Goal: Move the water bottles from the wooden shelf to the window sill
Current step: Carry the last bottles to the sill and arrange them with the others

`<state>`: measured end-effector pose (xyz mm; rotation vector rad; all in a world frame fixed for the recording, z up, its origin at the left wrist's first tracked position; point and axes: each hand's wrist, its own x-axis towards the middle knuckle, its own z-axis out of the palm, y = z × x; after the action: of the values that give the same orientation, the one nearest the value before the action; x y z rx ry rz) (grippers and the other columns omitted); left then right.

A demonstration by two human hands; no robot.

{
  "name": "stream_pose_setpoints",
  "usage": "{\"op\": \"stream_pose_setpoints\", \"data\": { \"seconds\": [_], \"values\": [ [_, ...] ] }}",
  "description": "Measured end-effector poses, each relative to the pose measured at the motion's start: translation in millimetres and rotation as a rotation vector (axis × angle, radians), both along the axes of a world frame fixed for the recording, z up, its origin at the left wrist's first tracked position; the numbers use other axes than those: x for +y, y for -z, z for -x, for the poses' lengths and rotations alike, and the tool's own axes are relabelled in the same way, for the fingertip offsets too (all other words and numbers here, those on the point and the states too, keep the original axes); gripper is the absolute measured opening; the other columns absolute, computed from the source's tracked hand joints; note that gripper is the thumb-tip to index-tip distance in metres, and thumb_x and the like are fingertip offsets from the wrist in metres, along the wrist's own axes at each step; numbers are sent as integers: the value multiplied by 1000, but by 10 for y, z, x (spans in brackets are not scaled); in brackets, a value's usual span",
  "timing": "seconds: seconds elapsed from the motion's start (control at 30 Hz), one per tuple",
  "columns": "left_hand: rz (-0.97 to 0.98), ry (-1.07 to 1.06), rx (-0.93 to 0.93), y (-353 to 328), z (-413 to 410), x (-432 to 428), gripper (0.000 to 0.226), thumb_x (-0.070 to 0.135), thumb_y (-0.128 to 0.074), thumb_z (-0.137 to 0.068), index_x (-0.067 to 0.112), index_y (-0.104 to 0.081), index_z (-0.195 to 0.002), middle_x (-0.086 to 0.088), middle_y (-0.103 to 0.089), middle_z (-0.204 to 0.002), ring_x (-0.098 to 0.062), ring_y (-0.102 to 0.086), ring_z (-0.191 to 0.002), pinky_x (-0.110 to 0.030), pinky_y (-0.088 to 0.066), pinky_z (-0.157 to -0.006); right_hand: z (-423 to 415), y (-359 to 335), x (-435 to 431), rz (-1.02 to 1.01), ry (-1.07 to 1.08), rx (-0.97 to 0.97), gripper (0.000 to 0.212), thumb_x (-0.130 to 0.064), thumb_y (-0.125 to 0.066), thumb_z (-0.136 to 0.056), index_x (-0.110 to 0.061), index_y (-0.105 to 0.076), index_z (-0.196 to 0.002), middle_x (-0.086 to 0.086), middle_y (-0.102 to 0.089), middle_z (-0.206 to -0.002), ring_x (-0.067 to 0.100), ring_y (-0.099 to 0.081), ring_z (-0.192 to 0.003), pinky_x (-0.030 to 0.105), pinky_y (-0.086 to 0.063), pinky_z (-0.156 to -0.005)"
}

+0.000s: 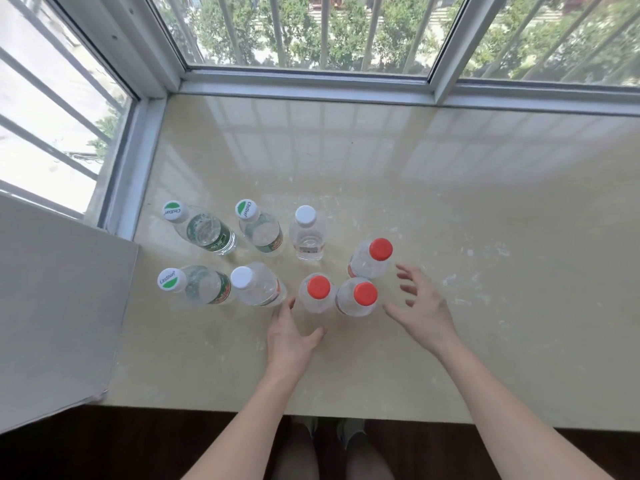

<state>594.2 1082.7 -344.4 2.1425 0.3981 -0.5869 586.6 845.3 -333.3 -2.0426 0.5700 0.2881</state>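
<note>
Both your hands, left hand (289,336) and right hand (424,306), spread open, empty, flanking upright red-capped bottles (356,296) at 12 o'clock on window sill (450,202).

The only wording that can be read is the brand "C'estbon", printed in green script on the white half of three green-and-white caps. One sits on the back-left bottle (204,230) on the window sill (450,209), one on the bottle just to its right (261,230), and one on the front-left bottle (197,285). The green labels around these bottles carry print too small and warped to make out. A small barcode-like strip on the white-capped bottle in the back row (307,237) cannot be read either. The red caps and the other white cap show no lettering.
</note>
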Motion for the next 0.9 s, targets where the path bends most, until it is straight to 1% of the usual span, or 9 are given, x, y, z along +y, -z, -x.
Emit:
{"op": "stream_pose_setpoints", "data": {
  "seconds": [0.1,0.17,0.23,0.33,0.4,0.6,0.67,0.77,0.9],
  "values": [
    [-68,6,7,-44,102,54,84,32,-82,-74,14,-39,-143,-4,-47,-144,-21,-44,-133,-40,-38,-110,-223,-104,-84,-42,-63,-72,79,-18,-83,-73,-34,-45,-140,-11,-53,-134,10,-55,-116,28,-47,-94],
    [-96,10,3,-62,161,81,85,35,-81,-74,16,-38,-144,-3,-46,-144,-21,-45,-131,-40,-39,-109,-338,-142,-96,-53,-149,-104,81,-19,-86,-72,-38,-45,-140,-20,-50,-135,6,-52,-119,25,-44,-96],
    [-103,12,-2,-73,211,94,85,36,-81,-74,16,-38,-145,-2,-46,-145,-20,-45,-131,-39,-39,-109,-435,-145,-97,-50,-254,-131,83,-19,-86,-70,-42,-44,-138,-29,-46,-131,0,-47,-122,28,-42,-103],
    [-121,14,-6,-76,259,99,83,37,-81,-75,16,-38,-144,-1,-46,-144,-19,-44,-132,-39,-39,-109,-564,-102,-109,-38,-361,-154,88,-15,-85,-70,-36,-43,-144,-20,-47,-137,0,-42,-130,36,-39,-111],
    [-131,12,0,-82,275,94,81,37,-80,-76,16,-39,-143,0,-47,-143,-17,-44,-132,-37,-38,-109,-633,-89,-124,-61,-390,-143,88,-14,-84,-70,-39,-42,-144,-16,-47,-137,3,-42,-130,37,-39,-111],
    [-157,-3,-13,-74,276,69,79,39,-80,-75,17,-41,-141,1,-49,-140,-16,-45,-130,-36,-39,-108,-753,-89,-117,-104,-410,-151,64,-13,-84,-71,-32,-53,-124,-12,-61,-115,11,-56,-112,36,-49,-99],
    [-159,-5,-22,-68,263,59,78,39,-80,-76,19,-41,-140,3,-50,-140,-15,-45,-129,-36,-39,-107,-783,-76,-93,-130,-367,-152,61,-16,-85,-71,-34,-54,-120,-12,-63,-109,11,-58,-107,31,-53,-93],
    [-183,9,-21,-72,225,52,77,44,-76,-78,23,-39,-142,6,-47,-141,-14,-43,-130,-34,-40,-104,-852,-65,-40,-179,-276,-161,58,-16,-87,-70,-34,-55,-115,-10,-63,-108,10,-58,-105,19,-55,-80],
    [-284,59,-2,-109,185,102,72,48,-68,-82,27,-36,-143,9,-44,-142,-16,-45,-130,-37,-45,-97,-1007,-48,34,-137,-256,-199,61,-21,-87,-68,-36,-52,-116,-22,-61,-105,12,-59,-103,27,-58,-77]
  ]
}}
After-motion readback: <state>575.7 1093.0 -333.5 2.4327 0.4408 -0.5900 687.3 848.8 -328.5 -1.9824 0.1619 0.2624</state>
